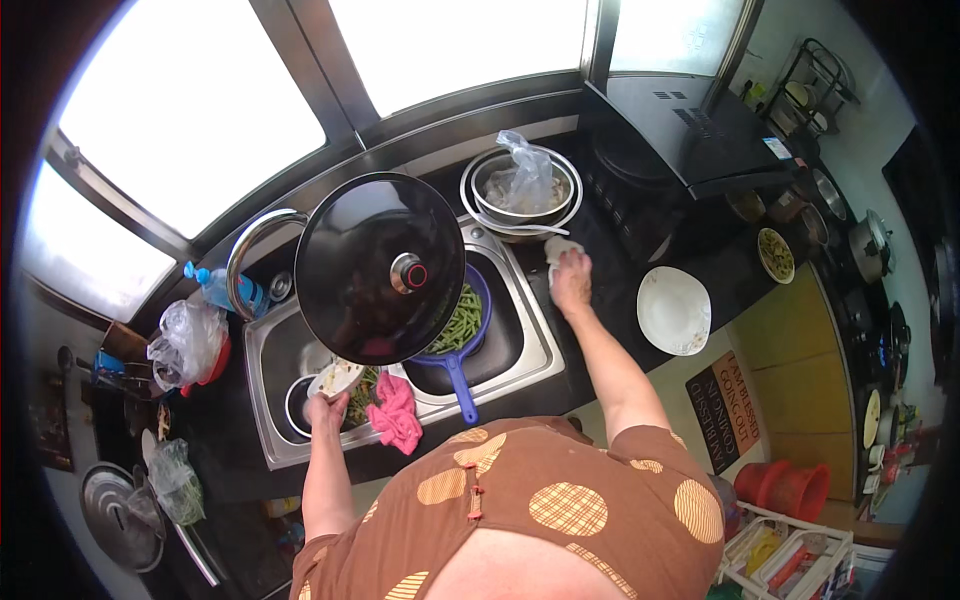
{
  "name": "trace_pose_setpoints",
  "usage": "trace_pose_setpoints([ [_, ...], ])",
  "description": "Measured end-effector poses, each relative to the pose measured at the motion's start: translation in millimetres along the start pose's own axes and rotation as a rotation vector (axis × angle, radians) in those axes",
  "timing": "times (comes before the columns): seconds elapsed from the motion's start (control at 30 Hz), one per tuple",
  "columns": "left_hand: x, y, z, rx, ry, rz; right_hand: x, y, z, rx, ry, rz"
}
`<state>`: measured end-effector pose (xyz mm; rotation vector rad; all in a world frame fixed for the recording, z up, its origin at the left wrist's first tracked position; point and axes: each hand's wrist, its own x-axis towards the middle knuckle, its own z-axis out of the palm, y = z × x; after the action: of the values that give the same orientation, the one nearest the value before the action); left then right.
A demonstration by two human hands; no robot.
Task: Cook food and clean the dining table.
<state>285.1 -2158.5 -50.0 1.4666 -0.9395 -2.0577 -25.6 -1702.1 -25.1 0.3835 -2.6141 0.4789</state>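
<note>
My left hand point(327, 409) grips a small white dish point(337, 377) by its near rim, over the left basin of the steel double sink point(555, 361). Bits of food cling to the dish. Below it are a white-rimmed bowl point(291, 409) and a heap of plant scraps point(358, 401). To the right, my right hand point(573, 279) presses on a pale, crumpled cloth point(561, 249) on the black countertop point(551, 319). A pink cloth point(394, 414) drapes over the sink's divider. Green beans point(461, 324) fill a blue colander point(453, 367) over the right basin, partly hidden by a black pan lid point(360, 270).
Behind the sink, nested metal bowls point(574, 196) hold a plastic bag point(525, 176). A white square plate point(673, 311) sits near the counter's front edge. The curved faucet point(241, 259) and a blue bottle point(217, 286) stand at the left. A black appliance point(667, 127) occupies the back right.
</note>
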Motion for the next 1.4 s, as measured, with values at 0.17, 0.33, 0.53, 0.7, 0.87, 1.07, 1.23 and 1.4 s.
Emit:
trace_pose_setpoints([
  [0.17,26.7,-16.1,-14.3,0.046,0.043,-0.124,-10.7,-60.3,17.9,0.228,-0.029,-0.408],
  [0.33,34.7,-24.5,-12.5,0.112,0.026,-0.146,26.4,-72.4,23.3,0.099,-0.136,-0.378],
  [0.53,45.0,-36.0,-21.5,0.125,-0.052,-0.161,-6.7,-80.6,-28.5,-0.275,-0.301,-0.745],
  [0.7,57.2,-39.2,-14.2,0.087,-0.032,-0.224,-91.0,-80.5,-48.1,-0.163,-0.299,-0.425],
  [0.87,59.6,-44.1,-3.7,0.186,-0.046,-0.161,-115.5,-64.3,-66.7,0.194,-0.356,-0.196],
  [1.07,64.0,-32.8,-18.9,0.204,-0.120,-0.222,-36.5,7.5,-88.8,0.003,-0.004,-0.069],
  [1.23,1.4,-11.0,-1.0,0.374,0.060,-0.058,-41.4,37.1,-72.6,-0.078,-0.192,-0.014],
  [1.4,-56.7,4.1,-8.3,0.305,0.136,0.132,-97.7,-6.3,-60.9,0.059,-0.057,-0.313],
])
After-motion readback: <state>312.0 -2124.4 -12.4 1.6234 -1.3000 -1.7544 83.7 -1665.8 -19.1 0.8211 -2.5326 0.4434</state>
